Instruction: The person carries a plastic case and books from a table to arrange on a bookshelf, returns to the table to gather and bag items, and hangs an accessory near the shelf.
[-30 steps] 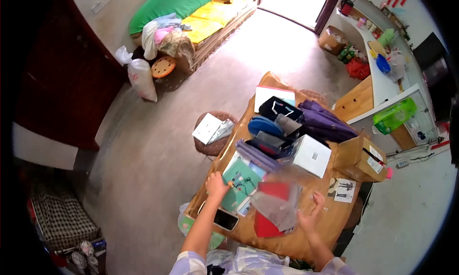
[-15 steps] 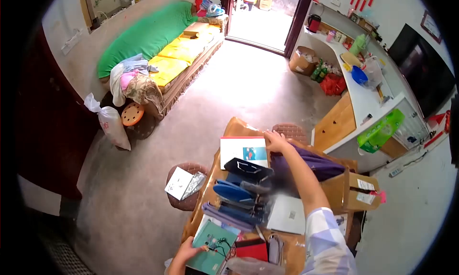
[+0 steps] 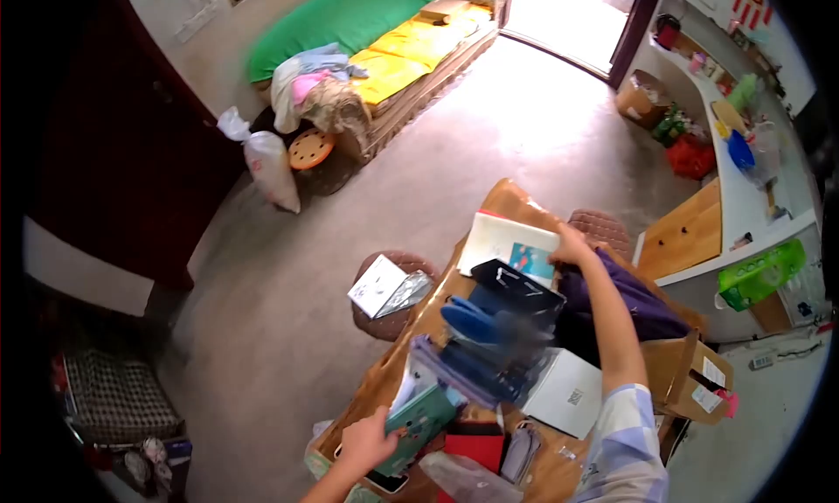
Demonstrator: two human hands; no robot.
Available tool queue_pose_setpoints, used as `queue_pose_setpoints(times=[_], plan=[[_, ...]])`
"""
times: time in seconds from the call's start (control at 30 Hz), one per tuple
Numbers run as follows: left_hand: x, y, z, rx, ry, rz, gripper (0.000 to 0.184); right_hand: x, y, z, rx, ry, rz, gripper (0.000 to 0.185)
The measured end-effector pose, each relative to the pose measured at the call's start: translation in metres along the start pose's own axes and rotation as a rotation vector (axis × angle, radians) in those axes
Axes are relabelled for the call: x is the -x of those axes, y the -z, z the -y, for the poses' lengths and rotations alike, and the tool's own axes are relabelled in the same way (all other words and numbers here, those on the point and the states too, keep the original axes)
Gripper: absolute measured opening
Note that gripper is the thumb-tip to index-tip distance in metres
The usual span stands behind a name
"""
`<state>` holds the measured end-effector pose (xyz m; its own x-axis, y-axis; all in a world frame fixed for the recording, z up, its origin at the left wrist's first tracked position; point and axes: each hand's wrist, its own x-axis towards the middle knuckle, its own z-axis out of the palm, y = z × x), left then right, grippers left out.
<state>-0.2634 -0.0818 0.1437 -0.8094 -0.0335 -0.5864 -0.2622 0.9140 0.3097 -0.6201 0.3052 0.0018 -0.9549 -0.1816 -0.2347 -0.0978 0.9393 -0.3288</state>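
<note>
Between the left fingers (image 3: 379, 423) at the green book (image 3: 419, 437) and the right fingers (image 3: 564, 249) at the white book (image 3: 498, 243), a pile of dark blue things (image 3: 472, 319) fills the middle of the counter (image 3: 514, 199), blocking a low, straight pass. A white box (image 3: 564, 394) and a purple bundle (image 3: 642, 306) crowd its right side. Bare wood runs along the counter's left edge and at its far tip.
</note>
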Motion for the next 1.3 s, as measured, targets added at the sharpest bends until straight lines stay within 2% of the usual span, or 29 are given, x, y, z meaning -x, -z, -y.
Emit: queue_pose_setpoints(times=[0.03,0.1,0.17,0.23,0.37,0.43,0.5,0.57,0.63,0.7,0.77,0.83,0.87,0.9,0.93,0.97,1.03,1.07,1.1,1.17,1.2,1.27,1.3], plan=[[0.009,-0.002,-0.001,0.001,-0.004,-0.023,0.035,0.004,-0.008,-0.005,-0.087,0.031,-0.114,0.076],[0.021,-0.004,-0.005,0.01,-0.032,-0.072,0.033,0.006,-0.017,-0.01,-0.775,-0.049,-0.082,0.058],[0.037,-0.003,-0.007,0.014,-0.08,-0.148,0.025,0.003,-0.019,-0.011,-0.968,-0.205,-0.227,0.04],[0.05,-0.001,-0.01,0.018,-0.121,-0.22,0.021,0.006,0.0,-0.01,-1.131,-0.165,-0.261,0.031],[0.071,-0.005,0.005,0.049,-0.186,-0.349,0.021,0.05,0.063,0.014,-0.987,0.014,-0.622,0.021],[0.08,-0.011,0.019,0.104,-0.242,-0.446,0.025,0.087,0.094,0.035,-0.862,0.192,-0.888,0.02],[0.088,-0.018,0.033,0.152,-0.279,-0.529,0.027,0.141,0.127,0.06,-0.793,0.241,-1.026,0.023],[0.1,-0.016,0.043,0.205,-0.299,-0.606,0.028,0.195,0.15,0.065,-0.712,0.174,-1.157,0.025],[0.114,-0.015,0.053,0.27,-0.259,-0.64,0.026,0.256,0.175,0.094,-0.883,0.248,-1.205,0.025],[0.125,-0.012,0.063,0.459,-0.212,-0.617,0.026,0.311,0.196,0.134,-1.115,0.36,-1.082,0.024],[0.132,-0.003,0.067,0.631,-0.146,-0.613,0.027,0.351,0.207,0.175,-1.067,0.528,-0.676,0.02],[0.129,-0.009,0.081,0.771,-0.145,-0.519,0.03,0.378,0.196,0.244,-1.078,0.472,-0.375,0.017],[0.129,-0.011,0.087,0.835,-0.163,-0.475,0.031,0.384,0.185,0.264,-1.003,0.366,-0.178,0.016],[0.131,-0.012,0.09,0.898,-0.183,-0.427,0.031,0.385,0.161,0.282,-0.885,0.351,0.039,0.021],[0.136,-0.012,0.09,1.065,-0.232,-0.319,0.03,0.385,0.134,0.307,-0.818,0.465,0.196,0.022],[0.143,-0.015,0.094,1.08,-0.26,-0.254,0.029,0.389,0.112,0.332,-0.735,0.512,0.309,0.023],[0.157,-0.022,0.103,1.109,-0.315,-0.127,0.028,0.407,0.062,0.371,-0.565,0.397,0.184,0.022],[0.167,-0.025,0.104,1.145,-0.304,-0.204,0.034,0.415,0.043,0.383,-0.607,0.355,0.202,0.02],[0.18,-0.024,0.109,1.055,-0.261,-0.189,0.038,0.43,0.035,0.396,-0.603,0.257,0.192,0.022],[0.21,-0.019,0.118,0.871,-0.173,-0.161,0.044,0.455,0.013,0.41,-0.727,0.226,0.119,0.02],[0.221,-0.022,0.124,0.799,-0.196,-0.164,0.051,0.466,0.003,0.413,-0.762,0.205,0.144,0.023],[0.232,-0.031,0.13,0.763,-0.178,-0.146,0.051,0.488,-0.017,0.41,-0.831,0.153,0.196,0.031],[0.238,-0.036,0.133,0.743,-0.169,-0.132,0.052,0.504,-0.025,0.406,-0.732,0.222,-0.013,0.04]])
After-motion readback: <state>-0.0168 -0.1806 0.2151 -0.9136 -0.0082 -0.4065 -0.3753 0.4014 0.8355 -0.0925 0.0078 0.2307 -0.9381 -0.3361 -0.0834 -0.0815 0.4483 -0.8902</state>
